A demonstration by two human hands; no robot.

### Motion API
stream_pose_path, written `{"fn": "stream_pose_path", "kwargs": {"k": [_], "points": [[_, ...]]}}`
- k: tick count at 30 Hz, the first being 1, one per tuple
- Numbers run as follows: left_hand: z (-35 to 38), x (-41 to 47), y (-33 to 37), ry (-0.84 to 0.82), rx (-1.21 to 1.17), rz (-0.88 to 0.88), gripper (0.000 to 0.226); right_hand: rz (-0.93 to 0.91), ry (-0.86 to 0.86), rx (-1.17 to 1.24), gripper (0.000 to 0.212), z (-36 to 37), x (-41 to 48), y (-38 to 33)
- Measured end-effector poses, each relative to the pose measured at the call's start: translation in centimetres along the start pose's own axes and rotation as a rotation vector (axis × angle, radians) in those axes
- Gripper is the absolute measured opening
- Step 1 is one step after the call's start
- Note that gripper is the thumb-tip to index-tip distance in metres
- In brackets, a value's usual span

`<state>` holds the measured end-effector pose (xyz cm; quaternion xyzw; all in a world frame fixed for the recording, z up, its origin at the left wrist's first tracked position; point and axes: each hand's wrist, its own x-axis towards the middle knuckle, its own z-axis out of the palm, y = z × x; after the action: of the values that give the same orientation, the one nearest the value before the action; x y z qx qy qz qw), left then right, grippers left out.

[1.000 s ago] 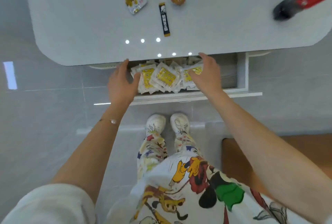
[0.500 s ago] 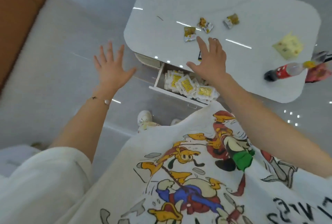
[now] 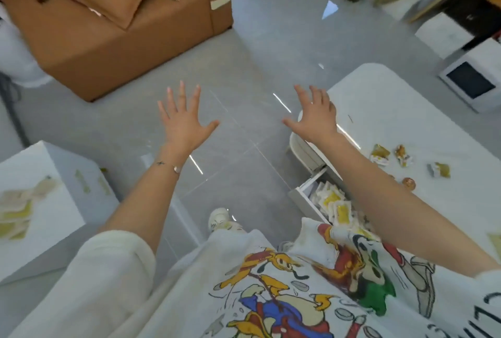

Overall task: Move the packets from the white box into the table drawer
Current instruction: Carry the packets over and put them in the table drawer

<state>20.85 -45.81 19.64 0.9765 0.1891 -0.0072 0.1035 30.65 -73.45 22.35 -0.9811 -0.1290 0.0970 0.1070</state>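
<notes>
Drawer [image 3: 300,197] looks pretty loaded with packets [image 3: 336,202], but the white box [image 3: 57,226] seems to hold a few more. Left hand [image 3: 184,121] and right hand [image 3: 314,118] are both spread wide, empty.

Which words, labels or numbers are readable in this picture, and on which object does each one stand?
No text can be read whole.
Shirt: big black letters at the lower right, cut by the frame edge, unreadable.
Drawer packets: yellow labels, too blurred.
Box packets: too blurred.
</notes>
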Motion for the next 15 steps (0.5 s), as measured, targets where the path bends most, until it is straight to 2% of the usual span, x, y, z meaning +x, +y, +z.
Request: {"fn": "stream_pose_path", "kwargs": {"k": [8, 15], "points": [[-5.0, 2.8, -17.1, 0.016, -0.002, -0.231, 0.091, -0.195, -0.002, 0.044, 0.086, 2.4, 6.2, -19.3], [-6.3, 3.3, -26.5, 0.032, -0.057, -0.414, 0.089, -0.403, -0.048, 0.037, 0.083, 5.3, 10.6, -31.4]]}}
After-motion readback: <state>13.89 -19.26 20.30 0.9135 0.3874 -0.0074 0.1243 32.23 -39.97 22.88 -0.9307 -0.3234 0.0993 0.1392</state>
